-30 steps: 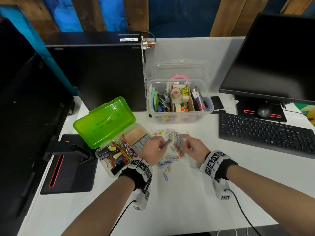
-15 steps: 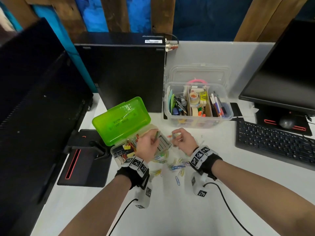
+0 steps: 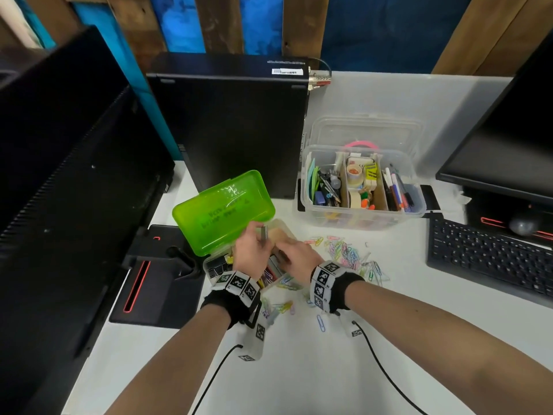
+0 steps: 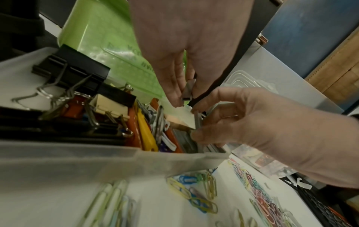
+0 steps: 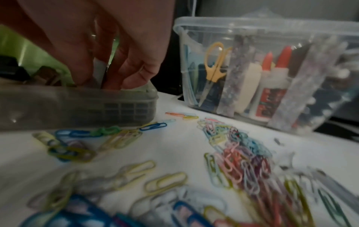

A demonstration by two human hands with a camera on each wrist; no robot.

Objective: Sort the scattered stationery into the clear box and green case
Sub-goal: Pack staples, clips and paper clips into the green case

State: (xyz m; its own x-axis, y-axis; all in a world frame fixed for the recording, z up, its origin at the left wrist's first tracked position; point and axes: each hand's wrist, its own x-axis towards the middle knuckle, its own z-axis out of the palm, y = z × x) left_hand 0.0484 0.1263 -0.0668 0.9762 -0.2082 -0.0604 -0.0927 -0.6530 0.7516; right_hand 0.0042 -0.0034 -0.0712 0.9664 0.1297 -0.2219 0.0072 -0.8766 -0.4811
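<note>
Staples go into the green case (image 3: 224, 211) at frame centre: left hand (image 3: 251, 250) and right hand (image 3: 299, 259) each pinch a strip; paper clips (image 3: 347, 250) remain scattered on the surface (image 3: 299, 369).

Two hands (image 3: 254, 250), one green case (image 3: 223, 211), one clear box (image 3: 362, 211), one keyboard (image 3: 490, 259), many paper clips (image 3: 347, 250).

The case (image 3: 227, 211) sits open on the counter (image 3: 299, 369), left of the box (image 3: 360, 187). Behind the case stands a computer (image 3: 230, 130). Paper clips (image 3: 347, 253) lie on the counter in front of the box. A keyboard (image 3: 490, 259) lies to the right.
</note>
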